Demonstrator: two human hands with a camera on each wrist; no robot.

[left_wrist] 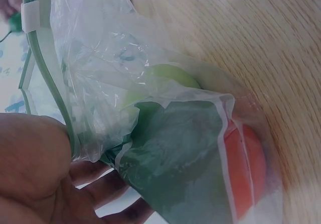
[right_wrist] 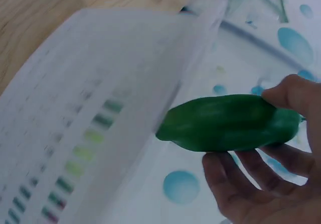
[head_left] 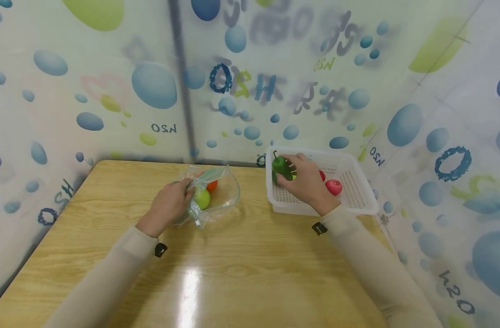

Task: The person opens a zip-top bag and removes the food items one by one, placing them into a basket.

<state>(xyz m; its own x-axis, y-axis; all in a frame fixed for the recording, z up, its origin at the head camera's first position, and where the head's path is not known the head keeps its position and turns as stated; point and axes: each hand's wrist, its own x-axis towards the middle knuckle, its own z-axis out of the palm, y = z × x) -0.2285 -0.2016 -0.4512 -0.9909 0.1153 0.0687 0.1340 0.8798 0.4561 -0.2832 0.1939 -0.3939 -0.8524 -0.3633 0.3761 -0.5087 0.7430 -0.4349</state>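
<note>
My left hand (head_left: 168,205) grips the rim of a clear zip bag (head_left: 229,191) that sits on the table. Through the plastic show a yellow-green round fruit (head_left: 202,198) and an orange-red one (head_left: 211,185). Up close in the left wrist view, a dark green patch (left_wrist: 175,158) covers part of the bag's contents. My right hand (head_left: 305,182) holds a green pepper (right_wrist: 230,122) between thumb and fingers, stem upward, at the left end of a white plastic basket (head_left: 321,209). Red fruit (head_left: 334,187) lies in the basket, with something yellow-green partly hidden by the hand.
The wooden table (head_left: 233,273) runs back to a patterned wall covering (head_left: 250,109). The basket stands at the back right, near the right wall, and its slotted side (right_wrist: 100,108) fills much of the right wrist view.
</note>
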